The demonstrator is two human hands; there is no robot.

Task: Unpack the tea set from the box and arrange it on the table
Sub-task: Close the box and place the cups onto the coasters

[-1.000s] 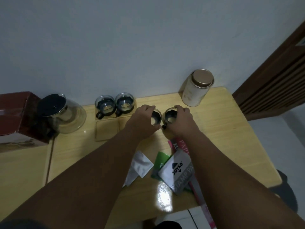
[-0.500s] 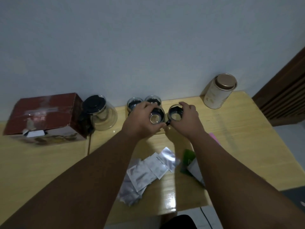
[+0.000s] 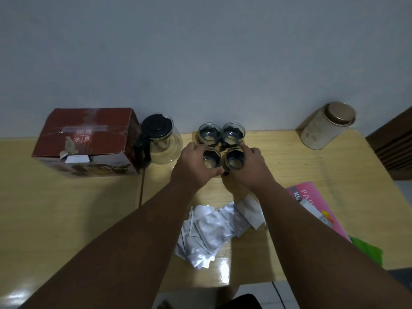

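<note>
Nearest on the wooden surface [image 3: 66, 219] lies a loose pile of silver foil packets [image 3: 214, 228], with a pink booklet [image 3: 316, 204] and a green packet [image 3: 367, 248] off to the right. Beyond the pile, the left hand [image 3: 194, 168] has its grip clamped round a small glass cup [image 3: 211, 158], and the right hand [image 3: 252, 167] is clamped round a second cup [image 3: 234, 158] just beside it. Both cups are clear glass with dark holders and look empty. Directly behind them stand two more matching cups [image 3: 209, 133], [image 3: 233, 133], making a square of four. Left of these is a glass teapot [image 3: 162, 141] with a black lid and handle, then the red box [image 3: 87, 139]. A round tin [image 3: 325, 128] stands far right by the wall.
</note>
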